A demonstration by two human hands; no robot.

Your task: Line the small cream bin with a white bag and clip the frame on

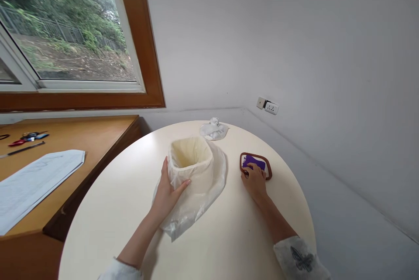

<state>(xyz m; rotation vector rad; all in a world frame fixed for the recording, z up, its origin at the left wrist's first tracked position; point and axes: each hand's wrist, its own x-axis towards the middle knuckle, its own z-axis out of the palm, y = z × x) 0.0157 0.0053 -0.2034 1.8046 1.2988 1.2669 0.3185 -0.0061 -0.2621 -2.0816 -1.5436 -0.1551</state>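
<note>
A small square trash bin (pixel 191 164) stands upright on the round table, lined with a translucent white plastic bag (pixel 218 175) that is folded over its rim and spreads around its base. My left hand (pixel 168 192) grips the bin's near left side, thumb on the front and fingers at the left, partly hidden. Right of the bin lies a flat, rounded, brown-rimmed piece (pixel 269 169), like a lid, with a purple patch or item (pixel 257 162) in its middle. The curled fingers of my right hand (pixel 255 180) rest on its near edge by the purple part.
A knotted white plastic bag (pixel 214 129) sits at the far edge of the white round table (pixel 111 201). On the left, a wooden desk (pixel 98 134) holds papers (pixel 42 184), a pen (pixel 26 148) and keys (pixel 31 136). Walls with a socket (pixel 271 107) stand behind.
</note>
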